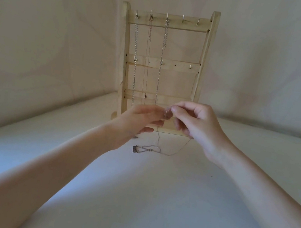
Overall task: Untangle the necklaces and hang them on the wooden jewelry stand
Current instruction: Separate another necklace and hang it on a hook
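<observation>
I see my left hand (pixel 138 120) up in front of the bottom of the stand (pixel 163 64). Its fingers are bent in, and the thumb and first finger pinch a thin chain (pixel 161 151) right at the top. My right hand (pixel 196 124) is just beside it, fingertips almost touching the left ones. Its thumb and first finger pinch the same chain too, and the other fingers curl under. The spot they hold is tiny and blurry, so I cannot tell if it is a clasp or a knot.

The chain drops down from my fingers in two thin lines to the white table (pixel 151 202). Its low end lies there in a small messy bunch, just under my left hand.

Behind my hands the stand is upright near the wall. Three necklaces (pixel 163 43) hang from the three left hooks on its top bar. The two hooks (pixel 190 20) on the right hold nothing.
</observation>
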A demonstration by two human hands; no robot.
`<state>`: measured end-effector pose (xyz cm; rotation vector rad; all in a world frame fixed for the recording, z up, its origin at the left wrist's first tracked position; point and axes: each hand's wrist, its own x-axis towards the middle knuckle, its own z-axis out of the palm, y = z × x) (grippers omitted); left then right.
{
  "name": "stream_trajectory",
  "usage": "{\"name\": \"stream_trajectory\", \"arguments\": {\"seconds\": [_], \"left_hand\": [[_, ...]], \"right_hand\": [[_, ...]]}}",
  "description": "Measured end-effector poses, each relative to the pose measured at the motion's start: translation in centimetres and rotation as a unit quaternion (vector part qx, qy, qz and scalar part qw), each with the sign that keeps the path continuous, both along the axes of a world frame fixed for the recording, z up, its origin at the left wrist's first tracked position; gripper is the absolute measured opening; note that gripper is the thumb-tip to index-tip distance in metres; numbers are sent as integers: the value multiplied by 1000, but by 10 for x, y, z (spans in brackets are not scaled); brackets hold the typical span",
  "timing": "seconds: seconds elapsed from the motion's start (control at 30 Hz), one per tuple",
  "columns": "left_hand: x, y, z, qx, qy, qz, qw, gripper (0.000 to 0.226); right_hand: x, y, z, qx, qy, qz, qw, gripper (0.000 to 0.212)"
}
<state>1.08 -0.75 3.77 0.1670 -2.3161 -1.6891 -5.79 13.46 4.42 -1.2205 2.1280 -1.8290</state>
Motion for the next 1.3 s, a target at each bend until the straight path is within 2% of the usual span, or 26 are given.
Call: {"name": "stream_trajectory", "arguments": {"seconds": [0.1, 0.23, 0.43, 0.53, 0.63, 0.77, 0.93, 1.17, 1.3], "left_hand": [[3, 0, 3, 77, 0, -69, 995, 25], [3, -2, 6, 119, -9, -81, 990, 29], [3, -4, 18, 192, 6, -98, 976, 12], [1, -9, 30, 174, 8, -83, 981, 16], [-2, -10, 50, 112, 5, -65, 992, 19], [-11, -14, 82, 51, 43, -19, 998, 19], [-28, -21, 117, 66, 101, 63, 991, 14], [-47, -30, 137, 81, 135, 78, 984, 13], [-53, -32, 140, 88, 150, 84, 981, 14]], "right_hand": [[0, 1, 1, -8, -5, 5, 1000, 20], [-2, 2, 2, -17, -23, -12, 1000, 21], [-4, 6, 8, -20, -51, -13, 998, 15], [-3, 7, 14, -2, -60, 5, 998, 7], [-3, 3, 26, 12, -72, 21, 997, 8], [-8, -11, 62, -40, -51, -4, 998, 9], [-29, -29, 116, -77, -5, -89, 993, 13], [-53, -45, 164, -99, 87, -178, 975, 6], [-62, -52, 175, -65, 128, -208, 967, 3]]}}
